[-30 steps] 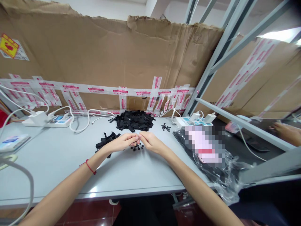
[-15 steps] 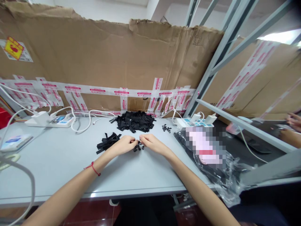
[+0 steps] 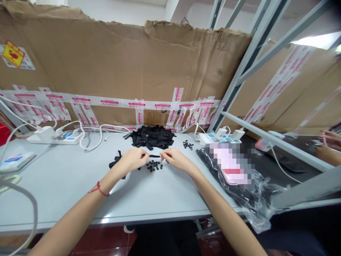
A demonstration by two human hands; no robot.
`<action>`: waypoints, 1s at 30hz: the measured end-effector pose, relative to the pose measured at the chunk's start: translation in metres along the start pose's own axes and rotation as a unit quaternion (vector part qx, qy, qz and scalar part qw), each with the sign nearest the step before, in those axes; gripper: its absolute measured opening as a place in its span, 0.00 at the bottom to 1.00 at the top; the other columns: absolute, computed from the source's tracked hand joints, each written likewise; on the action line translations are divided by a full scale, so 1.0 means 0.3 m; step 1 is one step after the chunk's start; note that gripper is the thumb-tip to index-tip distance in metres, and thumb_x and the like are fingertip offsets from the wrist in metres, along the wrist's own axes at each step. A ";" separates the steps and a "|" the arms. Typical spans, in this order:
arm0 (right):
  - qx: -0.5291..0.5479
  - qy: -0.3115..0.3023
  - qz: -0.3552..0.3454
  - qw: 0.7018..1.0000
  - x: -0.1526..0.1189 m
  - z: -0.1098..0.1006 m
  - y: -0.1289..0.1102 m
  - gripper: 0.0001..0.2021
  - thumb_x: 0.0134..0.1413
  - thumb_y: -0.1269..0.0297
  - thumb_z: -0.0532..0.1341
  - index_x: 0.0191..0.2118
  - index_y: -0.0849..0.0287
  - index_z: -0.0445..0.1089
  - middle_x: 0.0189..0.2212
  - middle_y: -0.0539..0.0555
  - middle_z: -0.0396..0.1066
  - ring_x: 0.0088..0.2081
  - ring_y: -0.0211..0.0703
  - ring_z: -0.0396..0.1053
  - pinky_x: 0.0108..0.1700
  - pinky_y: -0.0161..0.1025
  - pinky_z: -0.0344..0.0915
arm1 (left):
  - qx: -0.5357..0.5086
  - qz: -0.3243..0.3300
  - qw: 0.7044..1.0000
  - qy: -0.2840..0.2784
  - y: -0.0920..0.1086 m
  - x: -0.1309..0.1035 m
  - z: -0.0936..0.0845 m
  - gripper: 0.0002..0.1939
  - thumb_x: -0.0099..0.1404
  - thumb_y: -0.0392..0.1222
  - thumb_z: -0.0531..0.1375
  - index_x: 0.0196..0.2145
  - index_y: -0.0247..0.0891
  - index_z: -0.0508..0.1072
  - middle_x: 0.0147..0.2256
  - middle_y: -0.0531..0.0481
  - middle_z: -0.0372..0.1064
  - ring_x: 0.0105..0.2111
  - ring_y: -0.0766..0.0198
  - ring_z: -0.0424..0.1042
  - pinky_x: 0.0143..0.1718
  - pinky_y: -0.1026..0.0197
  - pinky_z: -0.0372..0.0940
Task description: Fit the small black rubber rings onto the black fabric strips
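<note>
Between my two hands a thin black strip (image 3: pixel 154 156) is stretched level above the table (image 3: pixel 149 199). My left hand (image 3: pixel 137 159) pinches its left end, and my right hand (image 3: pixel 173 158) pinches the right end. Just below the strip lie several small black rings (image 3: pixel 154 165). Beside and partly under my left hand is a small pile of black strips (image 3: pixel 114 163), mostly hidden. A larger heap of black strips (image 3: pixel 153 137) sits behind my hands, against the cardboard. Several more small black pieces (image 3: pixel 188 144) lie to its right.
A tall cardboard wall (image 3: pixel 119 64) closes off the back. Power strips (image 3: pixel 66 138) with white cables stand at both sides. On the right are a black plastic bag (image 3: pixel 210 163) with a pink item (image 3: pixel 229 165), a metal frame (image 3: pixel 279 142) and another person's hand (image 3: pixel 331 139).
My hands have moved apart, the left one leftward. The black strip now shows between them, and more of the small rings are uncovered.
</note>
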State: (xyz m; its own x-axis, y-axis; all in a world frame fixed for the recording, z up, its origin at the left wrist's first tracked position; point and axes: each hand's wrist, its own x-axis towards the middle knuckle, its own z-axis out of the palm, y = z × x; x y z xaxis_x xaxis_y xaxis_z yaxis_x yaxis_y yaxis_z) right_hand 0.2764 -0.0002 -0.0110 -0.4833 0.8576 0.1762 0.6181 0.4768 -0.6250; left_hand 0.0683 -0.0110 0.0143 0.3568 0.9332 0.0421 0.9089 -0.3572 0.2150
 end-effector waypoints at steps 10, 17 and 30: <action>-0.193 0.047 0.090 0.976 -0.014 -0.051 0.032 0.09 0.54 0.71 0.59 0.30 0.58 0.77 0.29 0.57 0.75 0.31 0.44 0.69 0.32 0.36 0.55 | 0.170 0.119 0.973 0.098 -0.101 0.143 -0.033 0.11 0.61 0.35 0.55 0.38 0.38 0.75 0.40 0.43 0.72 0.43 0.55 0.69 0.41 0.59 0.59; -0.225 0.053 0.111 0.967 -0.015 -0.042 0.024 0.13 0.58 0.69 0.54 0.32 0.59 0.76 0.30 0.60 0.76 0.32 0.47 0.70 0.31 0.37 0.55 | 0.112 0.220 0.968 0.043 -0.084 0.286 0.093 0.08 0.59 0.31 0.58 0.32 0.38 0.76 0.38 0.45 0.73 0.41 0.58 0.70 0.38 0.62 0.60; 0.014 0.191 -0.061 0.979 0.012 0.047 -0.010 0.15 0.53 0.62 0.60 0.46 0.59 0.64 0.31 0.51 0.68 0.31 0.38 0.66 0.34 0.35 0.61 | -0.425 0.083 0.899 0.068 0.041 0.161 0.072 0.08 0.57 0.43 0.57 0.27 0.38 0.61 0.23 0.53 0.71 0.25 0.64 0.71 0.28 0.64 0.63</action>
State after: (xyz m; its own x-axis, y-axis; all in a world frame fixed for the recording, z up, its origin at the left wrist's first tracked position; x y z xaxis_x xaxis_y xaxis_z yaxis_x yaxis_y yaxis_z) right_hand 0.2639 -0.0012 -0.0193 -0.2815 0.8063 0.5202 0.5495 0.5799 -0.6015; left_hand 0.1013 0.0288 -0.0021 0.3902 0.8864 0.2491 0.3321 -0.3879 0.8598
